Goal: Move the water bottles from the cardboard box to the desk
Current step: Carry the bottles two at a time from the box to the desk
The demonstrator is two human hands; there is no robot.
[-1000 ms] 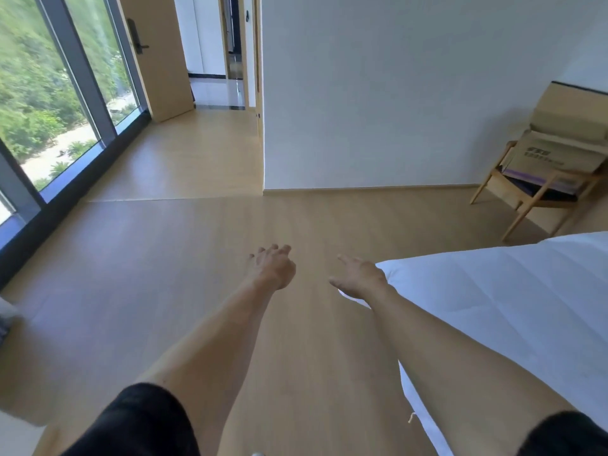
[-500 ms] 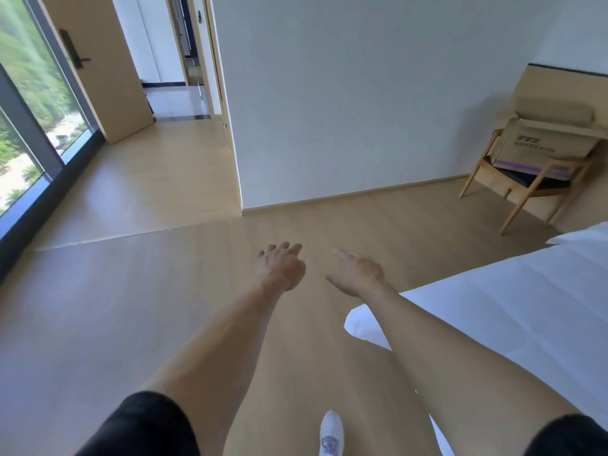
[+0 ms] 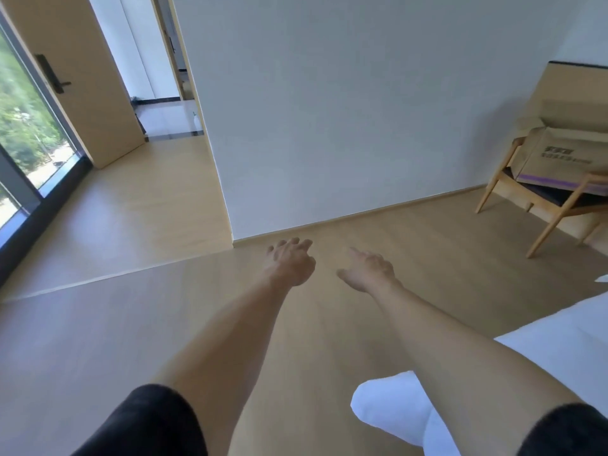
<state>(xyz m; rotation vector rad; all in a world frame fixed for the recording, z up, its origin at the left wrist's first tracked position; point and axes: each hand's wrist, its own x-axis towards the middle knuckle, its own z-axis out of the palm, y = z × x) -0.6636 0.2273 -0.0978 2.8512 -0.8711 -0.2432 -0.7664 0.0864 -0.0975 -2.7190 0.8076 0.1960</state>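
Well apart: cardboard box (image 3: 559, 156), empty hands.

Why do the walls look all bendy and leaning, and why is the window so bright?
In the head view the wide-angle lens tilts and curves straight lines, so the door and wall lean. Daylight through the window washes it out and puts a sheen on the floor. The print on the cardboard box is too blurred to read.
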